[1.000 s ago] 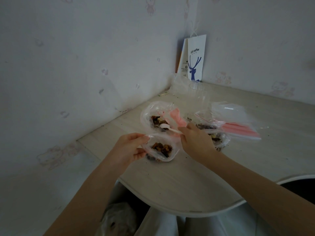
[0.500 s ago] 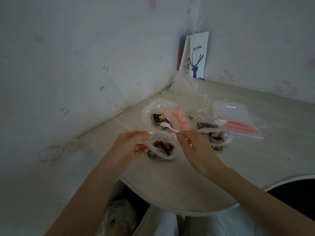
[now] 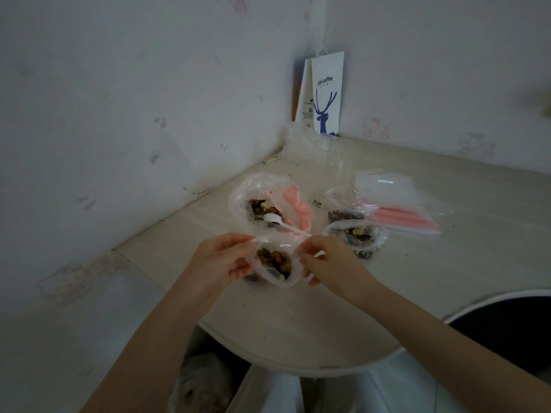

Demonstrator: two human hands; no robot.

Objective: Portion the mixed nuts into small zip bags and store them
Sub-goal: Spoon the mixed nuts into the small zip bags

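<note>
The left hand point(image 3: 220, 260) pinches the left edge of a small zip bag point(image 3: 274, 262) and the right hand point(image 3: 328, 260) pinches its right edge. The bag sits between them with nuts inside, over the table point(image 3: 298, 323). Just beyond it lies the large nut bag point(image 3: 256, 192) with a white plastic spoon point(image 3: 277, 220). A filled small bag point(image 3: 354, 236) lies to the right.

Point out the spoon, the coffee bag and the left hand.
spoon point(image 3: 272, 218), head view, on its bowl.
coffee bag point(image 3: 327, 95), head view, on its front face.
left hand point(image 3: 217, 260), head view, on its back.
</note>
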